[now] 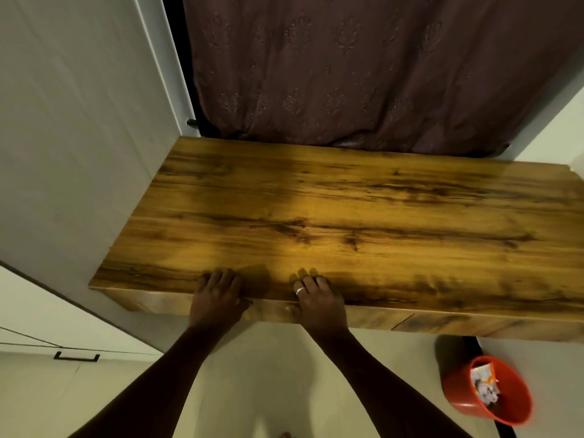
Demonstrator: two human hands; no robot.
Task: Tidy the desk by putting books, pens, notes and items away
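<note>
A wooden desk with dark grain fills the middle of the head view, and nothing lies on its top. My left hand rests flat on the desk's front edge, fingers spread on the wood. My right hand, with a silver ring on one finger, rests on the same edge a little to the right, its thumb hooked over the front face. Neither hand holds anything. No books, pens or notes are in view.
A dark patterned curtain hangs behind the desk. A white cabinet stands at the left, with a black drawer handle lower down. An orange bucket holding a crumpled wrapper sits on the floor at the lower right.
</note>
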